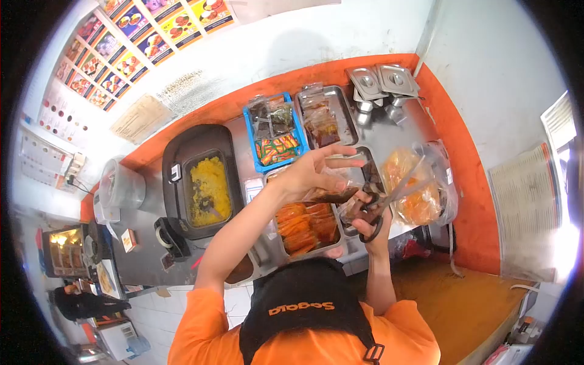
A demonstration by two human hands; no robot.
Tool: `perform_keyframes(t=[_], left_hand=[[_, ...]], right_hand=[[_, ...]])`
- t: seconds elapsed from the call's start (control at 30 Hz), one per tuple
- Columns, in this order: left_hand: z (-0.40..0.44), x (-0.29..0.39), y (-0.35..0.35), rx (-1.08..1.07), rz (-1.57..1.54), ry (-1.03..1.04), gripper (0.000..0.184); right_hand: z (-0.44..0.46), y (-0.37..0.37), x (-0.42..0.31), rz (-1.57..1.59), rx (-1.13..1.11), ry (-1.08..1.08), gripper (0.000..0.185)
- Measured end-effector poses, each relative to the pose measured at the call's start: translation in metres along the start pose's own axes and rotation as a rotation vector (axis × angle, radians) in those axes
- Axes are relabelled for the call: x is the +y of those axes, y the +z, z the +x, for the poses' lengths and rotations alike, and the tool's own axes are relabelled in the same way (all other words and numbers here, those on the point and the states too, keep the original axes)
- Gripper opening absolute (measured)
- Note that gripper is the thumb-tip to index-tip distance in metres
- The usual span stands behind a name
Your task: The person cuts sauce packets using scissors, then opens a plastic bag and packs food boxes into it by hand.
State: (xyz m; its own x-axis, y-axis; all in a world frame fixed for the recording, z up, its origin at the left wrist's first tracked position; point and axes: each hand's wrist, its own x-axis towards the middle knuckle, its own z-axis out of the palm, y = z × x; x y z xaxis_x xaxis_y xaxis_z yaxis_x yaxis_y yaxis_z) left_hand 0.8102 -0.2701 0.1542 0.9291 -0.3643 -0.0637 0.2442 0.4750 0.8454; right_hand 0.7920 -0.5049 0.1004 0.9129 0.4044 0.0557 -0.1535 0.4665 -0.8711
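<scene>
My right hand (372,226) is closed around the black handles of a pair of scissors (409,185), whose blades stand apart and point right. Small clear plastic (347,210) shows beside its fingers; whether the hand grips it too is unclear. My left hand (319,173) is raised above the trays with its fingers apart, and nothing shows clearly between them. Below the hands lies a metal tray (309,252) of orange sachets (301,225). A metal tray (382,176) sits partly hidden behind my right hand. Further right is a clear bag (420,207) of orange-filled packets.
A blue basket (248,131) of dark packets and colourful sachets stands at the back, near a metal tray (347,109) of brown sachets. Lidded steel containers (395,79) fill the far corner. Leftward are a black pan (176,146) with yellow food and a tape dispenser (170,237).
</scene>
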Motion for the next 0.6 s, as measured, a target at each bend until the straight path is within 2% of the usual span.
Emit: perform_keyframes(t=[0.1,0.13,0.2,0.3,0.33,0.43,0.47,0.57,0.6], left_hand=[[-0.02,0.004,0.017,0.214,0.063,-0.029,0.069],[-0.028,0.011,0.025,0.331,0.023,-0.085,0.07],[-0.047,0.024,0.038,0.558,-0.06,-0.193,0.074],[-0.089,-0.012,0.019,0.359,-0.23,0.156,0.064],[-0.103,-0.017,0.02,0.414,-0.037,0.224,0.077],[-0.126,0.003,0.024,0.298,0.055,0.365,0.086],[-0.135,0.018,0.032,0.311,0.228,0.301,0.079],[-0.148,0.025,0.026,0.378,0.871,0.287,0.061],[-0.156,0.029,0.022,0.362,0.871,0.262,0.048]], right_hand=[[0.011,0.012,0.013,-0.216,-0.043,-0.035,0.048],[0.016,0.038,-0.004,-0.09,-0.051,0.009,0.04],[0.022,0.038,0.011,-0.114,-0.046,0.007,0.037],[0.032,0.059,-0.001,-0.134,-0.028,0.082,0.033],[0.033,0.065,-0.005,-0.134,-0.035,0.124,0.033],[0.032,0.074,0.001,-0.186,-0.076,0.189,0.033],[0.032,0.077,0.003,-0.195,-0.095,0.211,0.033],[0.03,0.086,-0.008,-0.197,-0.135,0.247,0.032],[0.029,0.089,-0.012,-0.19,-0.143,0.254,0.032]])
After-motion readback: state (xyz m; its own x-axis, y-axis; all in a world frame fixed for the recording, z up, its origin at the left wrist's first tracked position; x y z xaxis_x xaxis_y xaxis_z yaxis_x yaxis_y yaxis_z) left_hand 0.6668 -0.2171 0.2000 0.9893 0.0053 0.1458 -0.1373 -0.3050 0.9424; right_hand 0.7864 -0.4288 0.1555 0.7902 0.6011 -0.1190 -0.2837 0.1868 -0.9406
